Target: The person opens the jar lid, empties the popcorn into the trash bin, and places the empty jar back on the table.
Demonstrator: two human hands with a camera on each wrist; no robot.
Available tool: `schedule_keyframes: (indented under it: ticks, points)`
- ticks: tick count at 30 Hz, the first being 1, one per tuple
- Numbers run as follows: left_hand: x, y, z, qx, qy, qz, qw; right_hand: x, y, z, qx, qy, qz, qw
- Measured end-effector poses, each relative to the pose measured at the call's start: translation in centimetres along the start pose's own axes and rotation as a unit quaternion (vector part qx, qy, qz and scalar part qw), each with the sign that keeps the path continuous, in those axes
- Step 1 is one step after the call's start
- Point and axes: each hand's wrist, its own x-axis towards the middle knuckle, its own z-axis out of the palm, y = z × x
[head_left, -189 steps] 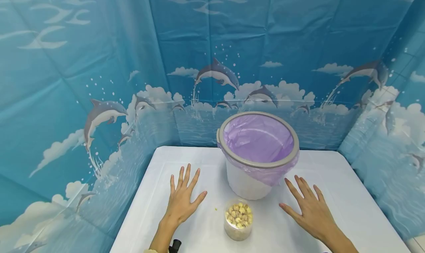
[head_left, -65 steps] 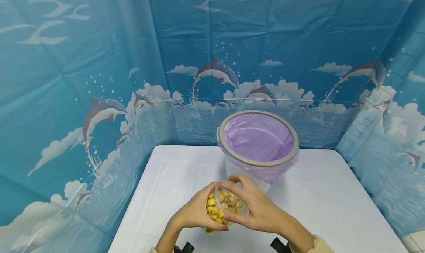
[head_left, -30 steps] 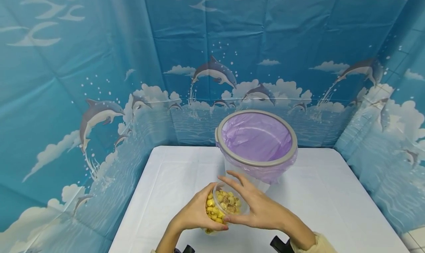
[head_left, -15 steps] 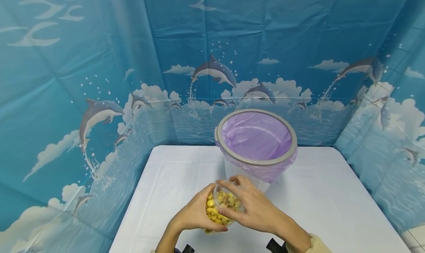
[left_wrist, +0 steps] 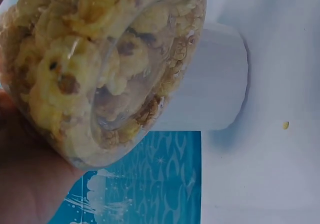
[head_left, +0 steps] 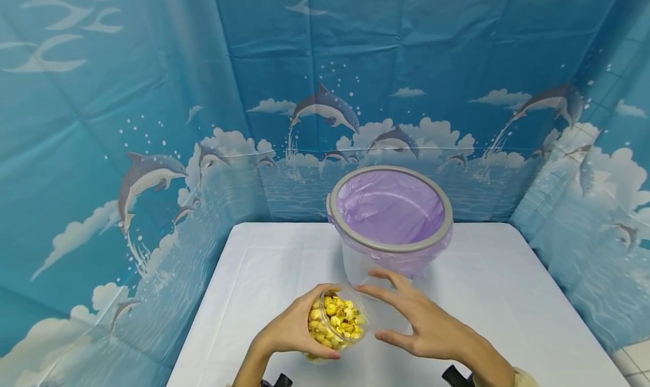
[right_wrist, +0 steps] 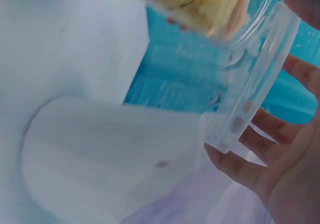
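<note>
My left hand (head_left: pixel 290 326) grips a clear plastic jar of yellow popcorn (head_left: pixel 335 322), tilted with its mouth toward the right and raised over the table. In the left wrist view, the see-through base of the jar fills the upper left. My right hand (head_left: pixel 429 326) is just right of the jar, fingers and thumb bent and spread. It holds a clear round lid (right_wrist: pixel 260 78) by the edge between fingertips and thumb, as the right wrist view shows. There the lid stands apart from the jar's body; in the head view it is hard to make out.
Behind the hands stands a white bin (head_left: pixel 358 263) with a grey ring rim (head_left: pixel 391 246) and a purple bag liner (head_left: pixel 388 206). A small yellow crumb (left_wrist: pixel 285 125) lies on the white table (head_left: pixel 274 257). A blue dolphin-print curtain (head_left: pixel 284 48) surrounds the table.
Both hands have come from lying spread on the table to the jar, now lifted and tilted. In the last half second my right hand has moved rightward, taking the lid off.
</note>
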Motion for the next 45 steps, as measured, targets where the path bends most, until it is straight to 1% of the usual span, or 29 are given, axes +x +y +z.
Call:
schedule_keyframes:
  ticks: [3, 6, 9, 12, 17, 22, 26, 30, 36, 39, 41, 43, 45]
  points:
    - [-0.3, -0.3, -0.1, 0.005, 0.011, -0.009, 0.9999, -1.7, 2.0, 0.0, -0.018, -0.001, 0.027, 0.9995]
    - [-0.7, -0.7, -0.2, 0.0, 0.022, -0.015, 0.9996, -3.5, 4.5, 0.4, -0.048, 0.003, 0.057, 0.9972]
    - [-1.0, -0.9, -0.3, -0.009, 0.028, -0.021, 0.9993, -5.3, 7.5, 1.4, -0.093, 0.02, 0.067, 0.9933]
    - [-1.2, -1.1, -0.3, -0.016, 0.033, -0.026, 0.999, -6.7, 10.7, 2.5, -0.133, 0.041, 0.081, 0.9869]
    - [-1.5, -1.1, -0.3, -0.021, 0.042, -0.033, 0.9984, -8.2, 15.2, 4.2, -0.171, 0.072, 0.124, 0.9747]
    - [-1.7, -1.2, -0.4, -0.022, 0.049, -0.037, 0.9979, -9.0, 18.0, 6.0, -0.181, 0.074, 0.171, 0.9656]
    - [-1.9, -1.4, -0.4, -0.023, 0.054, -0.043, 0.9974, -9.4, 19.2, 7.1, -0.185, 0.071, 0.185, 0.9626]
    - [-2.0, -1.4, -0.5, -0.021, 0.057, -0.051, 0.9968, -9.8, 19.8, 8.0, -0.187, 0.072, 0.188, 0.9615]
    - [-2.0, -1.3, -0.7, -0.027, 0.062, -0.056, 0.9961, -10.0, 20.1, 8.0, -0.191, 0.063, 0.192, 0.9604]
    - [-2.0, -1.3, -0.9, -0.033, 0.062, -0.057, 0.9959, -9.4, 20.0, 7.2, -0.178, 0.049, 0.217, 0.9586]
    - [-2.1, -1.3, -0.9, -0.035, 0.064, -0.058, 0.9956, -8.7, 20.1, 6.2, -0.167, 0.043, 0.235, 0.9565]
    - [-2.2, -1.4, -1.0, -0.034, 0.068, -0.058, 0.9954, -7.7, 20.0, 4.4, -0.153, 0.053, 0.25, 0.9547]
    - [-2.4, -1.4, -1.1, -0.032, 0.072, -0.057, 0.9952, -6.4, 19.6, 1.9, -0.143, 0.078, 0.249, 0.9548]
